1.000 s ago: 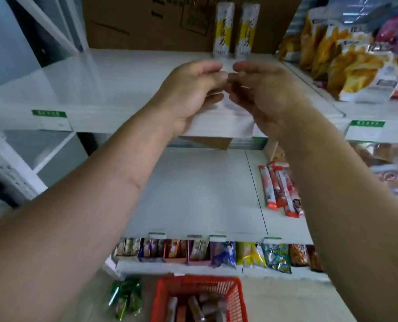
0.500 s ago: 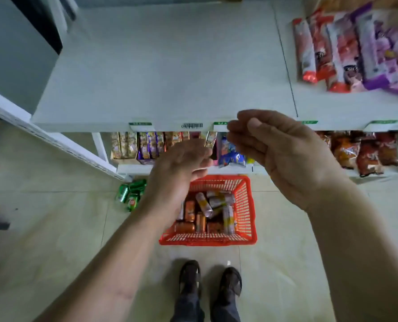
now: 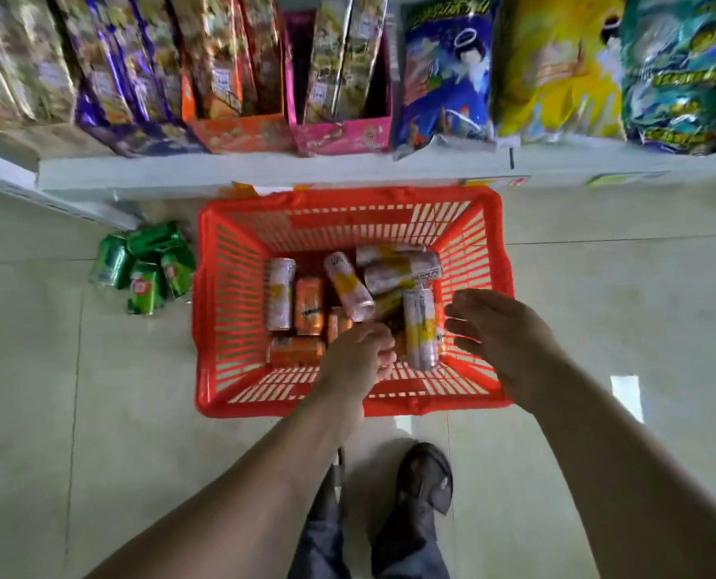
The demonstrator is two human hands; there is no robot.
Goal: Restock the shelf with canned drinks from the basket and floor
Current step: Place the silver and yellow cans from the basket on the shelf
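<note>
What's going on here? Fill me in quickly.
A person is bending over a red basket of drink cans on the floor by a snack shelf. The left hand reaches in among the cans; whether it grips one is unclear. The right hand hovers open at the right wall. Green cans lie on the floor beside it.

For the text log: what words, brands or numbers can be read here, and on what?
None reads clearly.
Green cans on the floor: red-and-white logo, blurred.
Slim cans in the red basket: dark lettering, too blurred.
Orange cans: dark mark, unreadable.
Snack bags on the shelf: stylised print, illegible.
</note>
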